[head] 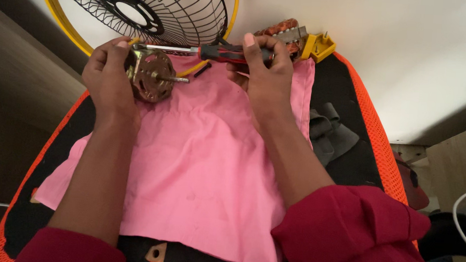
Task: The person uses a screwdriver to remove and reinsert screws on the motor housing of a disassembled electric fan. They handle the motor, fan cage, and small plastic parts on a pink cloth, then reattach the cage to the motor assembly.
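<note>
We note the left hand [108,73] clamped on a metal motor housing [150,76] over the pink cloth [198,161]; its rear is hidden. The shaft points right. The right hand [263,67] grips a screwdriver [216,52], lying horizontally, tip leftward meeting the housing's top edge.
</note>
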